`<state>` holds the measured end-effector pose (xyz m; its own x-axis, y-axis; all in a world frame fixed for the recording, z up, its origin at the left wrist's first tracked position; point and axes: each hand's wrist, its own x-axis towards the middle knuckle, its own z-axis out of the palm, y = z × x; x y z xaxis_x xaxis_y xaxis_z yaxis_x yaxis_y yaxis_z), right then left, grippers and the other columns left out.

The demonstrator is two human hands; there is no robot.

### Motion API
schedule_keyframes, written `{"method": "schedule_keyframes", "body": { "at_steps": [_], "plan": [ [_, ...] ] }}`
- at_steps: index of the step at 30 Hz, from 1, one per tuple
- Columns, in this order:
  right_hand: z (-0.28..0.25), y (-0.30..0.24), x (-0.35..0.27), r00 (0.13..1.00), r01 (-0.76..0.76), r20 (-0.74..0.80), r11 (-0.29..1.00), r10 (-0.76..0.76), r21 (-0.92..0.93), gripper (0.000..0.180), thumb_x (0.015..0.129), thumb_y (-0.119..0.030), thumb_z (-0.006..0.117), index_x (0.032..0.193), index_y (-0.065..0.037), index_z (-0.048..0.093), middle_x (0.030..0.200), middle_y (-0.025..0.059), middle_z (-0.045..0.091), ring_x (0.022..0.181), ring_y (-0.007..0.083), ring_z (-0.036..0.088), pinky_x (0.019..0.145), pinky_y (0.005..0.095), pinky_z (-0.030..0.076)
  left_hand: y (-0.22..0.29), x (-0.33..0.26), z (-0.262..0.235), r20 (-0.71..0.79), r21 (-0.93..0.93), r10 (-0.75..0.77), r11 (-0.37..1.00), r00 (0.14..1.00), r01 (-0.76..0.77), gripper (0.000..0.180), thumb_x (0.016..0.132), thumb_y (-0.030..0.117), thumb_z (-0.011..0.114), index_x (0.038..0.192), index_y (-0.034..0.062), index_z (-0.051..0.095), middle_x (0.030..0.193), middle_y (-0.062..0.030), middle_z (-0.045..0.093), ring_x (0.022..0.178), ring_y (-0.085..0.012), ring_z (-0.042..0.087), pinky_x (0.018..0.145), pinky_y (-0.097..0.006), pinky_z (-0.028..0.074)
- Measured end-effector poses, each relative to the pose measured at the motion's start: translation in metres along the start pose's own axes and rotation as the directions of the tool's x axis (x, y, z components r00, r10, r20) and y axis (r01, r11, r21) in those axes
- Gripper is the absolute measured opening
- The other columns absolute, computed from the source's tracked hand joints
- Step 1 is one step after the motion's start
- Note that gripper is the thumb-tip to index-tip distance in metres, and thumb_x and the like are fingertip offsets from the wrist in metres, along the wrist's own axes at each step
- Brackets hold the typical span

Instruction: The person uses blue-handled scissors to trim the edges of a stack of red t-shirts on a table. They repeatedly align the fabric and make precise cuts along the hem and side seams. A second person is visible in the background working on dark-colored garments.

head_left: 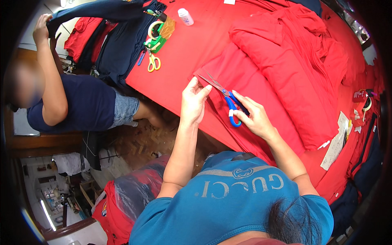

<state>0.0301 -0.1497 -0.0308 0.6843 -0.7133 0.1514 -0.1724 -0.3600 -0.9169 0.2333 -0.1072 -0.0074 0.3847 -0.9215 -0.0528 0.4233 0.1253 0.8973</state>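
My right hand (257, 116) grips a pair of scissors (231, 107) with blue handles. Their blades are spread apart and point up and left toward my left hand (194, 100). That hand is closed, thumb and forefinger pinching the edge of a red garment (232, 69) beside the blade tips. Whether the blades touch the cloth I cannot tell. The garment spreads from my left fingers across the table to the right, under both hands.
A pile of red garments (281, 61) lies to the right. At the far left of the red table (171, 69) are yellow-handled scissors (154, 63), a green tape dispenser (156, 43) and a white bottle (185, 17). On the left a co-worker (77, 102) lifts dark cloth (90, 11).
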Motion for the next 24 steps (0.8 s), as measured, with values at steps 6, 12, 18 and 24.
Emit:
{"method": "schedule_keyframes", "body": {
  "at_steps": [6,12,18,24],
  "plan": [
    [0.005,0.012,0.002,0.997,0.057,-0.053,0.998,-0.056,0.013,0.050,0.090,-0.010,0.059,0.137,-0.001,0.046,0.112,0.0192,0.062,0.096,0.0277,0.063,0.086,0.0352,0.050,0.001,-0.002,0.004,0.017,0.034,0.010,0.999,1.000,-0.011,0.040,0.086,-0.007,0.060,0.125,-0.0034,0.053,0.116,-0.0092,0.061,0.105,-0.0151,0.059,0.093,-0.029,0.046],
    [0.004,0.013,0.000,0.995,-0.099,-0.001,0.976,0.101,0.192,0.046,0.091,-0.003,0.053,0.137,-0.002,0.049,0.098,0.0104,0.067,0.087,0.0106,0.062,0.079,0.0264,0.050,-0.002,-0.002,0.001,0.028,0.029,-0.011,1.000,1.000,0.010,0.045,0.085,-0.008,0.061,0.128,-0.0021,0.050,0.118,-0.0094,0.060,0.107,-0.0156,0.058,0.093,-0.029,0.046],
    [0.001,0.013,-0.003,0.998,-0.058,-0.030,0.993,0.062,0.100,0.045,0.092,-0.003,0.053,0.136,-0.002,0.050,0.102,0.0118,0.067,0.086,0.0093,0.062,0.078,0.0262,0.050,0.001,0.001,0.004,-0.038,-0.134,-0.110,0.985,0.993,0.104,0.032,0.089,0.002,0.062,0.120,0.0025,0.056,0.114,-0.0078,0.062,0.104,-0.0147,0.058,0.092,-0.029,0.046],
    [-0.006,0.009,-0.009,0.995,-0.089,-0.044,0.993,0.092,0.079,0.050,0.087,-0.009,0.061,0.135,-0.003,0.050,0.120,0.0226,0.061,0.109,0.0316,0.062,0.092,0.0354,0.047,-0.019,0.014,-0.024,-0.103,-0.253,0.001,0.967,0.995,-0.027,0.012,0.094,0.008,0.058,0.105,0.0062,0.061,0.105,-0.0034,0.064,0.105,-0.0138,0.057,0.095,-0.030,0.042]
  ]
}}
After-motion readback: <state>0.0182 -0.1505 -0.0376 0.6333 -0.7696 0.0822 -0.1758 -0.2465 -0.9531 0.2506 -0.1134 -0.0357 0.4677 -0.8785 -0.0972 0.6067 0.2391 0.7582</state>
